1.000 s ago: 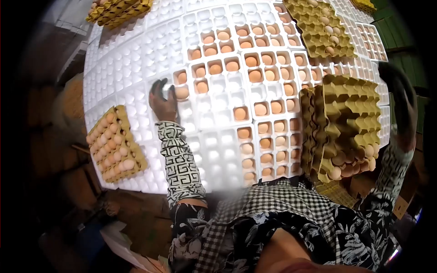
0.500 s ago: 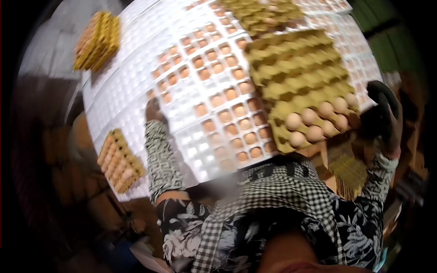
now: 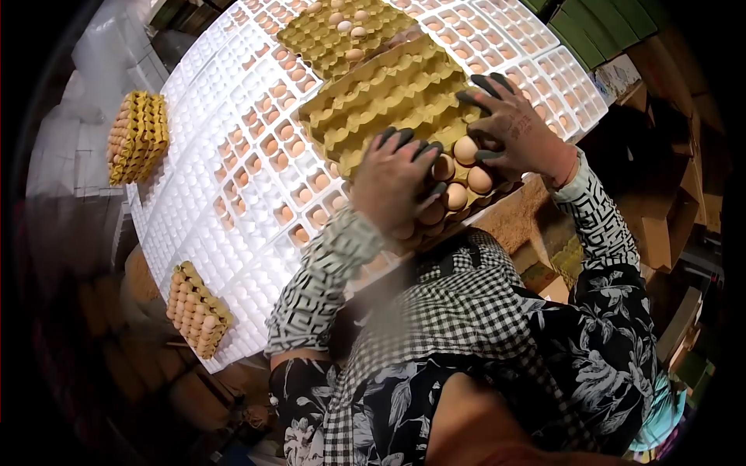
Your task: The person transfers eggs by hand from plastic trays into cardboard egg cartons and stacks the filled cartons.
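Observation:
The yellow egg tray [image 3: 373,101] lies near the table's front edge, with brown eggs [image 3: 479,180] in its near rows and bare cups behind them. My left hand [image 3: 392,179], in a glove with dark fingertips, curls over the left eggs. Its fingers and thumb bend round an egg [image 3: 442,167], and the palm's underside is hidden. On the right, my right hand [image 3: 517,132] reaches over the tray with its gloved fingers apart. Its thumb is close beside another egg [image 3: 465,150].
White egg trays [image 3: 264,268] cover the table, many cups filled with eggs. Behind stands another yellow tray [image 3: 311,35] with a few eggs. Stacked yellow trays [image 3: 140,140] sit at the left edge, and a smaller egg pack [image 3: 196,311] is at the near left corner. Green crates [image 3: 602,31] are beyond.
My left hand has moved right from the white trays onto the yellow tray's eggs. My right hand has come in from beyond the table's right edge. The view has shifted.

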{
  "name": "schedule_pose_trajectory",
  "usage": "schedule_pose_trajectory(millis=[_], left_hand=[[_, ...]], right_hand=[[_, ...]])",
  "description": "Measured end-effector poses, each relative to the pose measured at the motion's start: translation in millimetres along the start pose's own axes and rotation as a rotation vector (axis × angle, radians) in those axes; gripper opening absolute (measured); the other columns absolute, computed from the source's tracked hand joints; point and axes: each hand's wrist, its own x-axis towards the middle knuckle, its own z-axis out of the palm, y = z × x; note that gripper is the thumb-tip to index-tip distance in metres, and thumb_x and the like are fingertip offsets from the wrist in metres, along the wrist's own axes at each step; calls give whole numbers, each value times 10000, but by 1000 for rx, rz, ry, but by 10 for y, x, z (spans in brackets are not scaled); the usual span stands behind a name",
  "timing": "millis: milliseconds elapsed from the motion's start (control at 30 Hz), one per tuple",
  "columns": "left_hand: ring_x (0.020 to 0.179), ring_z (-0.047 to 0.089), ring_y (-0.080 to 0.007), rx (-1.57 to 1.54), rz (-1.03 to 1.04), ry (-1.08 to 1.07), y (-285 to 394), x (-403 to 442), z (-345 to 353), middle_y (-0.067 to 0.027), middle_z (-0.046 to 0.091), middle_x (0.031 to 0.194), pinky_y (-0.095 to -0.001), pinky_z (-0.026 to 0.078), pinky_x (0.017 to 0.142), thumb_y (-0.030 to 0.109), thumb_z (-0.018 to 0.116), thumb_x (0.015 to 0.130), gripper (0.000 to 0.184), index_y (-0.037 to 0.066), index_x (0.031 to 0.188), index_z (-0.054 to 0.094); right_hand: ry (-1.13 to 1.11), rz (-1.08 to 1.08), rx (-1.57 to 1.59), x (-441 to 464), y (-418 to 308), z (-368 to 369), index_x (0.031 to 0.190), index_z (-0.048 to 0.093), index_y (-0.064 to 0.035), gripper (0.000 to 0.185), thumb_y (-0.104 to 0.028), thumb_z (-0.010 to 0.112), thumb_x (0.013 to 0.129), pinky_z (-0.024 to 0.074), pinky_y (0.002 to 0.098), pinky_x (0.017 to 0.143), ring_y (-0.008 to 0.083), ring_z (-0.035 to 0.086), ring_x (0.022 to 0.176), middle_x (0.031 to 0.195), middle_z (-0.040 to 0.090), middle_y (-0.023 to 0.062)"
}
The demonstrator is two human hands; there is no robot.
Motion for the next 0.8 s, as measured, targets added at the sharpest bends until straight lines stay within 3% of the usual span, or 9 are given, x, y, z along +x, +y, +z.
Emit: schedule_pose_trajectory(millis=[133, 267, 300, 400, 467, 533, 600, 700, 800], left_hand=[[1194, 555, -328, -15, -63, -179, 100, 81, 54, -147, 615, 1225, -504, 316, 1123, 283, 744, 722, 546, 104, 1221, 616], [1119, 596, -305, -467, -142, 170, -106, -289, -80, -137, 649, 1116, -434, 453, 1030, 213, 712, 779, 501, 57, 1241, 597], [1083, 613, -265, -943, -346, 309, -186, -436, -126, -119, 646, 1111, -370, 507, 968, 165, 690, 803, 475, 17, 1242, 585], [1043, 627, -244, -1483, -525, 335, -613, -851, -469, -111, 610, 1166, -343, 511, 958, 145, 723, 794, 449, -13, 1195, 596], [1002, 641, -255, -525, -405, 92, -534, -743, -448, -118, 607, 1112, -343, 531, 912, 232, 761, 769, 472, -11, 1151, 627], [956, 660, -297, 88, -413, -400, -72, -467, -529, -147, 594, 1059, -377, 548, 835, 291, 811, 724, 435, 140, 1115, 698], [916, 672, -307, 152, -296, -538, -152, -409, -414, -138, 597, 1029, -397, 557, 802, 329, 795, 743, 402, 200, 1113, 704], [852, 685, -257, 237, -278, -606, -10, -297, -520, -124, 624, 1054, -372, 561, 749, 374, 738, 791, 445, 133, 1160, 680], [960, 666, -198, -822, -494, -54, -633, -797, -260, -96, 632, 1193, -346, 549, 843, 220, 677, 822, 384, 89, 1183, 664]], right_hand=[[-7, -97, 66, 58, -91, 63, 1138, 688, -145, 522, -372, 817, 685, 263, 559, 1151, 396, 390, 1353, 1432, 466, 96], [-18, -172, 190, 201, -92, 128, 1186, 664, -134, 593, -376, 833, 672, 318, 553, 1125, 367, 404, 1357, 1434, 480, 109], [-17, -167, 235, 237, -136, 66, 1189, 660, -122, 606, -377, 836, 669, 342, 541, 1116, 356, 414, 1354, 1436, 480, 120], [330, 106, 1442, -105, -90, -231, 1114, 648, -39, 460, -320, 762, 767, 472, 313, 959, 199, 574, 1148, 1252, 591, 142], [376, 194, 1366, -213, -79, -380, 1104, 629, -36, 394, -317, 685, 834, 486, 291, 863, 157, 606, 1001, 1084, 648, 95], [28, 440, 530, -27, -287, -437, 1027, 640, -33, 383, -391, 646, 890, 512, 301, 712, 182, 628, 803, 906, 683, 80], [-309, 323, 6, 108, -458, -76, 1009, 673, -58, 383, -424, 644, 896, 532, 319, 701, 207, 644, 807, 923, 686, 78], [-341, 263, -50, 180, -426, -28, 1100, 666, -59, 419, -427, 636, 901, 546, 322, 718, 232, 664, 823, 930, 679, 107], [14, 363, 993, -137, -114, -139, 1227, 642, -43, 432, -330, 629, 905, 550, 336, 796, 191, 645, 948, 1106, 656, 121]])
